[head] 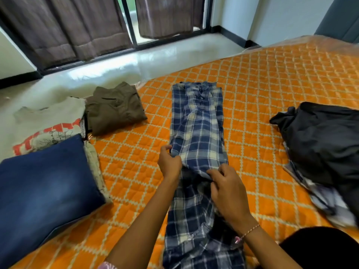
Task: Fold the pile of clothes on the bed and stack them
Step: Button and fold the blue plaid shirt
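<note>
— Orange quilted bedcover (262, 90) with a cream diamond lattice lies under everything, and dark pleated curtains (81, 30) hang behind it over a glossy pale floor (155, 57). What are you holding?

— The blue-and-cream plaid shirt (198, 121), soft woven cloth folded into a long narrow strip with its collar and buttons at the far end. My left hand (169, 162) pinches its left edge, thumb and fingers curled on the fabric. My right hand (229, 191) grips a bunched fold at its middle, fingers closed round the cloth.

— And around the shirt?

— Left of it, a folded olive-brown garment (116, 109), squarish, with a slit pocket. Further left, a pale printed tee (48, 121) with red lettering, partly covered by folded denim (44, 187), smooth and faded in the middle. Right of the shirt, a rumpled dark heap (326, 140) lies over another checked cloth (326, 199).

— Anything unclear?

— The shirt's near end runs out of view, and I cannot tell how many garments the heap holds.
</note>
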Motion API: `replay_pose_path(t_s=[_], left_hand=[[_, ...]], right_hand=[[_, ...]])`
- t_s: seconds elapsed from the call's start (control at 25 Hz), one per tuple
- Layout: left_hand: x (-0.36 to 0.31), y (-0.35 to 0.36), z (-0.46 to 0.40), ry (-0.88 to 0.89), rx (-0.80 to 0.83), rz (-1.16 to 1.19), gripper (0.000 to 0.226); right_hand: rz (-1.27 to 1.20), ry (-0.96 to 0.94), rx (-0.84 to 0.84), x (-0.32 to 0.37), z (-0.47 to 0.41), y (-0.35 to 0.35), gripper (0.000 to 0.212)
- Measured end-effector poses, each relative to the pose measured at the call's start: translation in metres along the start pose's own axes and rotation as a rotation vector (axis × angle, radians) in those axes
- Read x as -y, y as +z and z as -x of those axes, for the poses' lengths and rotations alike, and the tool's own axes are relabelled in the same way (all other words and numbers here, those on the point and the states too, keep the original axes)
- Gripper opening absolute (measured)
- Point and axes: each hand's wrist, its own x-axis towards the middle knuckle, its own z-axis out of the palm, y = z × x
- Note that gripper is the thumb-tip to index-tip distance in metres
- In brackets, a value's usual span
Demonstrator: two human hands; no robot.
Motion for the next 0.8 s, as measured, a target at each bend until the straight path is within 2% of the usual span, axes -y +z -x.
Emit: replay_pose_path(t_s=[0.04, 0.12, 0.16, 0.2, 0.24, 0.28, 0.4, 0.44, 0.52, 0.6, 0.64, 0.72, 0.76, 0.8], left_hand=[[0.0, 0.003, 0.006, 0.0, 0.016, -0.077, 0.043], [0.007, 0.008, 0.015, 0.042, 0.084, -0.464, 0.058], [0.01, 0.01, 0.019, 0.157, 0.091, -0.673, 0.06], [0.014, 0.013, 0.022, 0.319, 0.092, -0.797, 0.056], [0.018, 0.015, 0.024, 0.468, 0.113, -0.868, 0.054], [0.023, 0.017, 0.023, 0.541, 0.163, -0.943, 0.061], [0.05, 0.02, 0.012, 0.48, 0.35, -1.147, 0.09], [0.059, 0.02, 0.009, 0.467, 0.366, -1.161, 0.101], [0.07, 0.017, 0.009, 0.478, 0.367, -1.146, 0.109], [0.073, 0.016, 0.006, 0.504, 0.336, -1.102, 0.101], [0.068, 0.018, 0.001, 0.57, 0.278, -1.084, 0.095], [0.052, 0.029, -0.019, 0.667, 0.193, -1.052, 0.069], [0.043, 0.035, -0.033, 0.701, 0.213, -1.065, 0.061], [0.032, 0.04, -0.049, 0.688, 0.294, -1.101, 0.062]], right_hand=[[0.029, -0.01, 0.071, 0.0, 0.001, -0.007, 0.015], [0.155, -0.018, 0.429, -0.005, 0.006, -0.01, 0.024], [0.215, -0.003, 0.604, -0.009, 0.009, -0.005, 0.026], [0.235, 0.008, 0.64, -0.008, 0.011, -0.001, 0.024], [0.257, -0.004, 0.563, -0.007, 0.012, 0.004, 0.02], [0.253, 0.015, 0.452, -0.008, 0.012, 0.012, 0.021], [0.296, 0.109, 0.545, -0.022, 0.018, 0.038, 0.04], [0.302, 0.119, 0.583, -0.029, 0.026, 0.049, 0.053], [0.293, 0.15, 0.528, -0.036, 0.037, 0.062, 0.064], [0.297, 0.167, 0.46, -0.034, 0.026, 0.06, 0.065], [0.286, 0.175, 0.405, -0.031, 0.011, 0.059, 0.066], [0.249, 0.166, 0.357, -0.033, -0.035, 0.068, 0.072], [0.235, 0.146, 0.399, -0.04, -0.061, 0.076, 0.075], [0.229, 0.12, 0.477, -0.052, -0.084, 0.086, 0.081]])
